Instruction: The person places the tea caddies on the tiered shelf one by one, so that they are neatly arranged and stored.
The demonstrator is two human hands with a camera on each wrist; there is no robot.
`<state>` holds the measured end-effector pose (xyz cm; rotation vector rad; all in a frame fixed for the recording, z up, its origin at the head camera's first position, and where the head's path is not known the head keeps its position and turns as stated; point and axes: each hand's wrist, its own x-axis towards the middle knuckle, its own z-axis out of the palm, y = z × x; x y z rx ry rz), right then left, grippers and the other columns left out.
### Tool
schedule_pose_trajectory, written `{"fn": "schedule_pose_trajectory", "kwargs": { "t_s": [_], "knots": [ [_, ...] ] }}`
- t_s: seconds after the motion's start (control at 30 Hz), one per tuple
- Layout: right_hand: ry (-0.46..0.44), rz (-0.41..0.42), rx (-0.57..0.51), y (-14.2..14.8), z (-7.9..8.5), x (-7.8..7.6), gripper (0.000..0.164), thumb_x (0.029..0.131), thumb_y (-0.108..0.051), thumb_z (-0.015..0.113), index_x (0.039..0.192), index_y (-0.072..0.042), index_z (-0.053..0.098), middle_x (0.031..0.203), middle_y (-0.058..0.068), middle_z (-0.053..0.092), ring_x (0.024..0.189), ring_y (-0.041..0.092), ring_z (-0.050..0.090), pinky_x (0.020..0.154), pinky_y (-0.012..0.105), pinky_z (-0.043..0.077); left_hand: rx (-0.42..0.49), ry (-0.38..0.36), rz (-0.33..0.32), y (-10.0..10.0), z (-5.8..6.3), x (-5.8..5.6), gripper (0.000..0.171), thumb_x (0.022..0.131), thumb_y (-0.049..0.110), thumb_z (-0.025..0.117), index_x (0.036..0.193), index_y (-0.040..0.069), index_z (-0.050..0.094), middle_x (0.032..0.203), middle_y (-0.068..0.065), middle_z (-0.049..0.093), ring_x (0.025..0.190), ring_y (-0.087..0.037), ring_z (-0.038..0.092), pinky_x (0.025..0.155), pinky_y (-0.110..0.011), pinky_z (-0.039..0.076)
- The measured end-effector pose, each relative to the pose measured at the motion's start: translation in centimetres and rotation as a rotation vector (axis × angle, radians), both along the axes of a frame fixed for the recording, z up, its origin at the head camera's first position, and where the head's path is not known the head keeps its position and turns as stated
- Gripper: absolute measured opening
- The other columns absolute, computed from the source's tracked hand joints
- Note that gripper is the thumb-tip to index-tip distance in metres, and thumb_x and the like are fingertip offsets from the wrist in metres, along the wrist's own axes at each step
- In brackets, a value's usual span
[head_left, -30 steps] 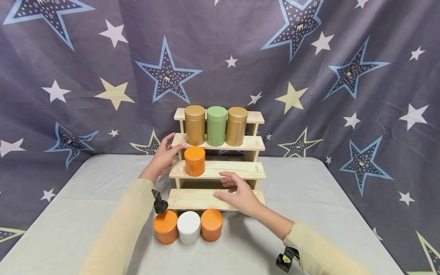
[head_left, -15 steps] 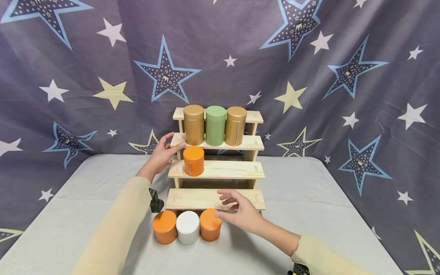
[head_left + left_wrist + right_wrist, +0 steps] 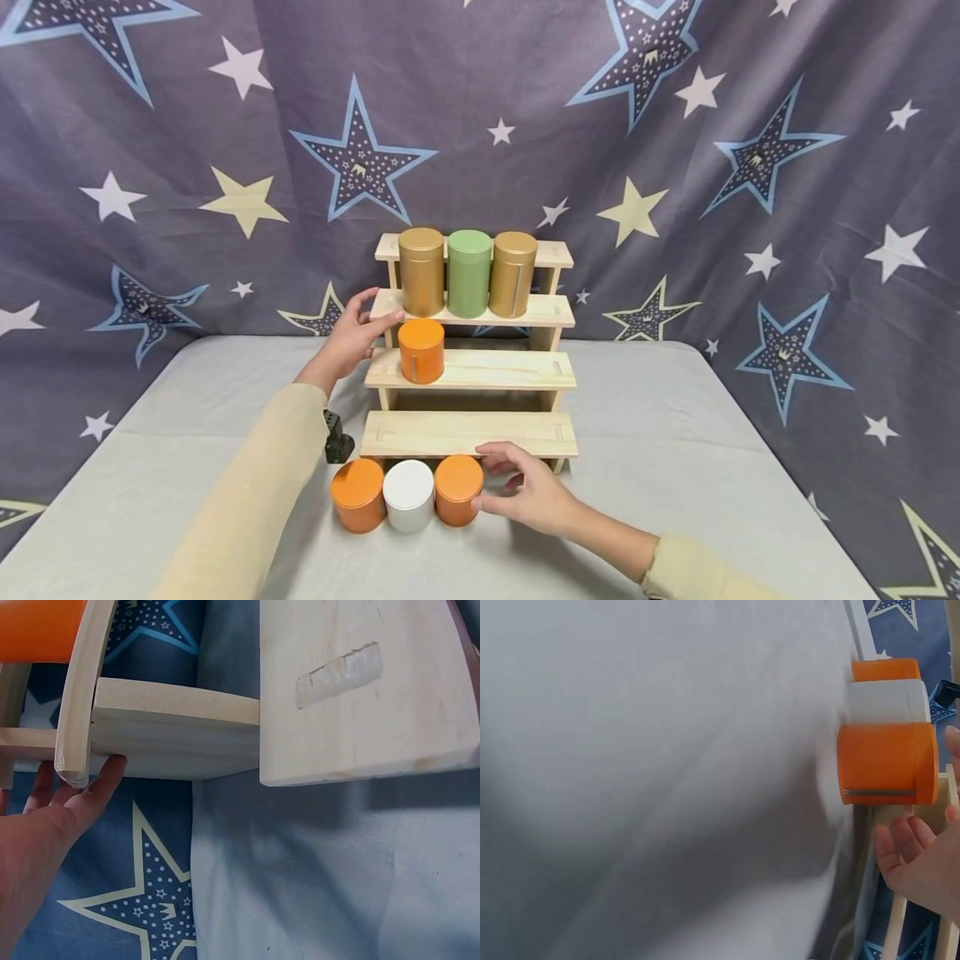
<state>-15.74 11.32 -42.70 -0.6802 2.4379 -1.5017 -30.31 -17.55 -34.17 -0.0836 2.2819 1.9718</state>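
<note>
A pale wooden step shelf (image 3: 480, 433) stands against the backdrop. My left hand (image 3: 351, 340) holds the left end of its second-highest board, thumb in front and fingers behind, also seen in the left wrist view around the board end (image 3: 73, 750). On the table before the shelf stand a left orange tin (image 3: 358, 497), a white tin (image 3: 409, 497) and a right orange tin (image 3: 459, 492), side by side. My right hand (image 3: 536, 496) is at the right side of the right orange tin, fingers spread from the thumb, its thumb tip right at the tin's side.
Two tall gold tins (image 3: 422, 275) flank a green tin (image 3: 469, 275) on the second-highest board. Another orange tin (image 3: 422, 352) sits at the left of the board below. A grey cloth (image 3: 637, 417) covers the table. Behind hangs a star-patterned curtain (image 3: 480, 100).
My right hand has come down from in front of the shelf to beside the right orange tin. The left hand stays at the shelf end, and the tins stand where they were.
</note>
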Motion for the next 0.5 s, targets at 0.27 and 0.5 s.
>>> {"fn": "schedule_pose_trajectory", "kwargs": {
  "t_s": [0.27, 0.5],
  "knots": [
    [-0.031, 0.001, -0.008, -0.1, -1.2, 0.1, 0.058, 0.076, -0.027, 0.078, 0.127, -0.017, 0.051, 0.108, 0.004, 0.060, 0.103, 0.027, 0.057, 0.079, 0.032, 0.051, -0.006, 0.016, 0.014, -0.5, -1.9, -1.4, 0.089, 0.084, 0.041, 0.067, 0.150, 0.031, 0.008, 0.147, -0.019, 0.032, 0.132, -0.035, 0.037, 0.106, -0.059, 0.030],
    [-0.038, 0.031, -0.026, -0.4, -1.8, 0.2, 0.064, 0.076, -0.017, 0.078, 0.131, -0.014, 0.047, 0.112, 0.006, 0.059, 0.103, 0.029, 0.056, 0.077, 0.030, 0.048, -0.004, 0.012, 0.017, -0.5, -1.7, -1.4, 0.088, 0.085, 0.039, 0.067, 0.149, 0.030, 0.008, 0.147, -0.020, 0.032, 0.132, -0.035, 0.037, 0.106, -0.060, 0.029]
  ]
}}
